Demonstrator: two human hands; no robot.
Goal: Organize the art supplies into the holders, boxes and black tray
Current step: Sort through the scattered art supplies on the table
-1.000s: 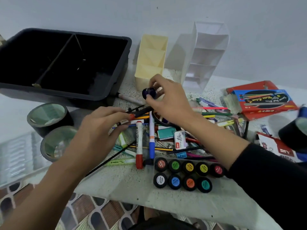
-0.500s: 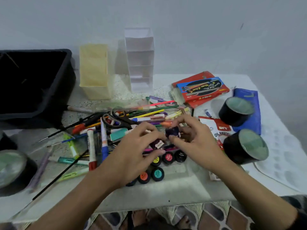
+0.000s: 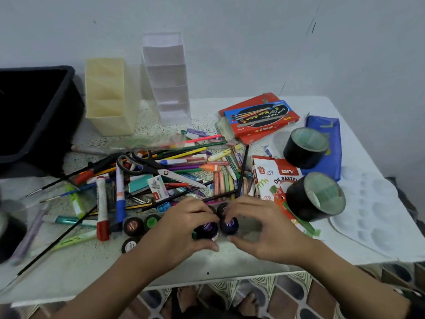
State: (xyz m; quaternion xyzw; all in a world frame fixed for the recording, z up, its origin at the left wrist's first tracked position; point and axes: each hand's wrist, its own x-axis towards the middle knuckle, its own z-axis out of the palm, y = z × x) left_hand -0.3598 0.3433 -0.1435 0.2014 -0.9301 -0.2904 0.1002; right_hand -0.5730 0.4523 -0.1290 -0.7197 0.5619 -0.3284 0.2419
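My left hand [image 3: 181, 229] grips a small purple paint pot [image 3: 207, 229] near the table's front edge. My right hand [image 3: 264, 229] holds a second dark purple pot [image 3: 229, 224] by its fingertips, touching the first. More paint pots [image 3: 133, 225] sit in rows just left of my hands, partly hidden by them. A heap of pens, markers, pastels and scissors [image 3: 161, 169] covers the middle of the table. The black tray [image 3: 39, 116] stands at the far left, with a cream holder [image 3: 108, 97] and a clear holder [image 3: 167, 79] behind the heap.
Two black tape rolls [image 3: 315, 196] [image 3: 305, 148] lie at the right, by an oil pastel packet [image 3: 273, 180], a red-blue box [image 3: 259, 116], a blue pouch [image 3: 326, 137] and a white palette [image 3: 372, 215]. Another tape roll [image 3: 9, 229] sits at the left edge. Thin brushes [image 3: 57, 240] stick out front left.
Both hands came down from the back of the heap to the paint pots at the front. The view swung right. My right hand carried the dark pot along; my left closed on a second pot.
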